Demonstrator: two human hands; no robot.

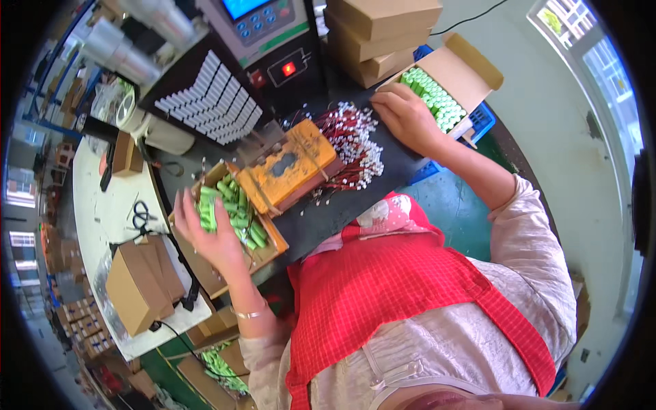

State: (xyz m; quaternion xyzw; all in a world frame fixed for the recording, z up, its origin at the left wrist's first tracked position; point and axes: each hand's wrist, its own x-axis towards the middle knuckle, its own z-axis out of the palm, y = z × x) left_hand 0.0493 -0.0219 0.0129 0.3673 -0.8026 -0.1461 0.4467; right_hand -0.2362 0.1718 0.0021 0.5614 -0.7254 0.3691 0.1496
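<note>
My left hand (217, 240) is over an orange-rimmed cardboard tray (275, 244) of loose green cylindrical battery cells (239, 212). Its fingers are stretched and apart, with green cells showing between thumb and fingers; I see none clearly gripped. My right hand (408, 117) rests on the dark bench at the near-left side of an open carton (471, 85) packed with upright green cells (437, 99). Its fingers are bent and together, and whatever they hold, if anything, is hidden. Left of it lies a heap of red-and-black wires with white connectors (352, 147).
A worn orange block (287, 164) with bands sits between tray and wires. Behind it stands a machine with a lit screen (247, 8) and red switch (288, 68). Stacked cartons (383, 27) stand at the back. Left, a white table (96, 205) bears scissors (141, 215) and a carton (140, 287).
</note>
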